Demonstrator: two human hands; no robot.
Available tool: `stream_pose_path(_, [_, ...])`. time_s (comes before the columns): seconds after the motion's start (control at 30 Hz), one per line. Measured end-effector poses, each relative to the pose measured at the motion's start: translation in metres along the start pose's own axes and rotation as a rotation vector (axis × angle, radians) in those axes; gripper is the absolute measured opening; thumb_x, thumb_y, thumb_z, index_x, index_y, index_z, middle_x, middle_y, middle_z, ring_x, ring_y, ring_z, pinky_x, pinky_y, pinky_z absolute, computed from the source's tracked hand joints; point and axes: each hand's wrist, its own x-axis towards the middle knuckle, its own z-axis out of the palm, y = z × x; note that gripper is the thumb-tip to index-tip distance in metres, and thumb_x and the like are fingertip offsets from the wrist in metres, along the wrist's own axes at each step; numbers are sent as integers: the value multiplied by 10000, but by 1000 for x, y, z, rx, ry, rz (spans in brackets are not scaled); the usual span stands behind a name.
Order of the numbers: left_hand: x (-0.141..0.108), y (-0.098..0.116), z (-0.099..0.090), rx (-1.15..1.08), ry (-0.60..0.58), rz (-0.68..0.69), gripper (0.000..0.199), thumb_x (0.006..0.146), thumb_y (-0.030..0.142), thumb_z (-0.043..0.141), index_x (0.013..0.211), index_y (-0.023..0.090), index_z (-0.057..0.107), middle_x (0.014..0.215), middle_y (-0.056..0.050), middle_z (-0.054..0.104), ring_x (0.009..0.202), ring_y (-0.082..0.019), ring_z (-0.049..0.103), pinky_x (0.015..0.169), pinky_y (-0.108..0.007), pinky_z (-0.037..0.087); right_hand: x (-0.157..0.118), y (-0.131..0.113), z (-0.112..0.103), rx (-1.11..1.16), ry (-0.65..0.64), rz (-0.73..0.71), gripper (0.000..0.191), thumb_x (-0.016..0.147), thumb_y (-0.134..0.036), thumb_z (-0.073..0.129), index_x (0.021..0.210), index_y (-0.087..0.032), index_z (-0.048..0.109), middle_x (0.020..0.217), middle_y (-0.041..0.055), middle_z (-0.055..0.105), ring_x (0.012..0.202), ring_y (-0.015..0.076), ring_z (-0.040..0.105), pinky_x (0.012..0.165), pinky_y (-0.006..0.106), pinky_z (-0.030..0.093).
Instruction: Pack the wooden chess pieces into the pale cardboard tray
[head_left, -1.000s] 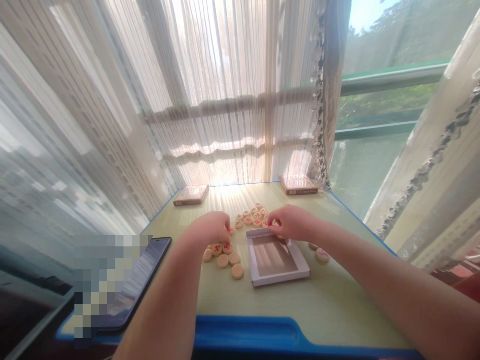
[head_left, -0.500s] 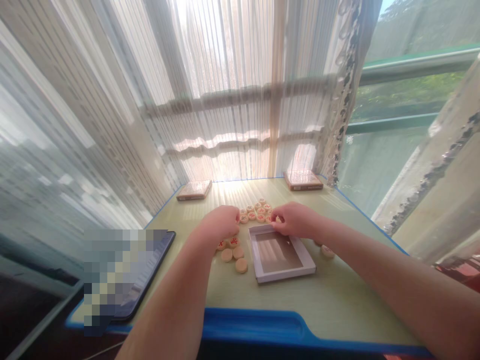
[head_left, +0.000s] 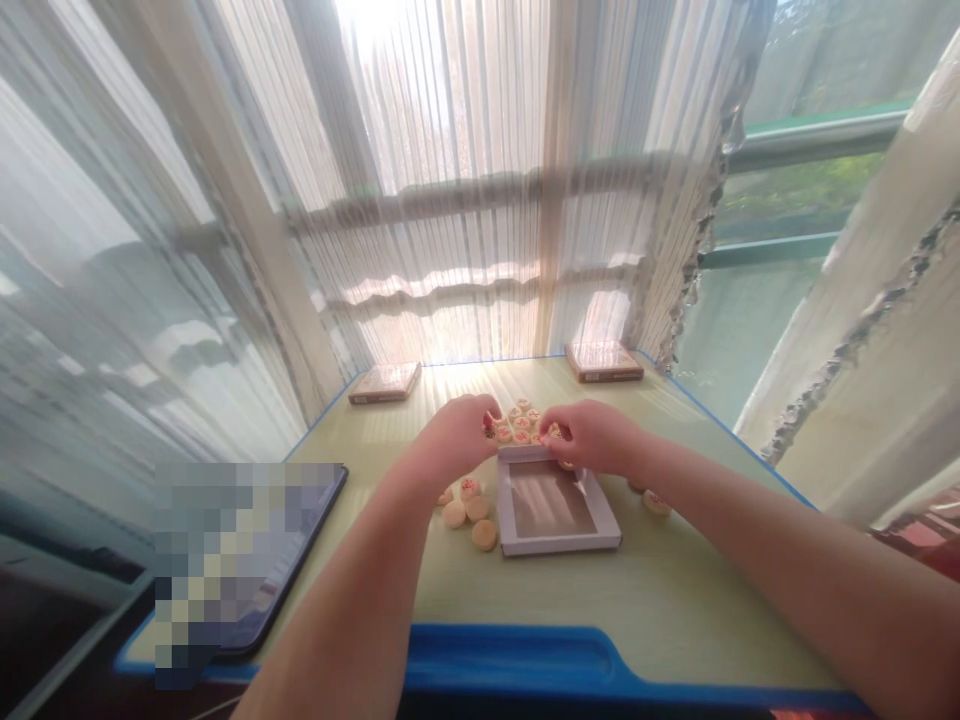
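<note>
Head view: left hand, grip curled at the left edge of the main disc group; whether a disc is held cannot be told. Right hand, grip curled, fingertips at the far rim of the white shallow box, discs just beside them; hold on rim or disc, cannot tell. Main disc group: between the hands, just beyond the box. Near-left discs: below the left hand, left of the box. Right-hand discs: partly under the right forearm. Desk: blue-edged, open surface nearer than the box; two flat cases, left and right, near its far edge; dark-edged device, left side.
</note>
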Motion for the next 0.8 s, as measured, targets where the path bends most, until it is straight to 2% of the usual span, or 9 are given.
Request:
stream_pose_path(0.1, [0,8,3,-183,-36,93,336,679,175,586,1012,185,627,978,-43,660,802,-154,615,669,-242,487,0,-1,0,19,70,-16,244,764,-341,505,850,-226,703,617,-6,629,533,112,470,523,248,242])
stream_pose_path(0.17, [1,11,7,-230,-73,127,335,677,165,580,1008,181,631,945,-41,664,775,-150,615,657,-241,494,-1,-2,0,22,85,-20,241,772,-343,499,820,-224,703,612,-7,619,539,109,461,529,248,241])
stream_pose_path(0.47, [-1,16,15,-172,-29,270,275,698,177,549,954,209,641,853,-12,659,761,-156,600,673,-262,480,0,6,-11,-10,14,-20,253,773,-387,514,794,-222,706,580,-12,586,534,108,441,516,245,230])
stream_pose_path(0.6, [-7,28,20,-83,-82,333,266,693,171,540,937,225,633,841,-8,667,758,-172,604,650,-262,461,1,9,-11,-71,84,-2,333,824,-366,434,665,-187,666,557,5,574,514,108,413,505,259,214])
stream_pose_path(0.67, [-9,34,25,-34,-120,342,264,690,164,535,927,227,633,858,-16,672,775,-187,611,645,-266,454,1,11,-9,-89,100,13,338,823,-364,431,672,-182,673,569,14,590,520,112,423,508,260,217])
stream_pose_path(0.8, [-10,38,32,-37,-142,366,237,706,144,511,898,228,623,921,-17,672,816,-183,615,664,-255,451,0,11,-9,-19,-6,14,262,756,-324,498,766,-196,726,607,13,632,547,116,476,510,246,244])
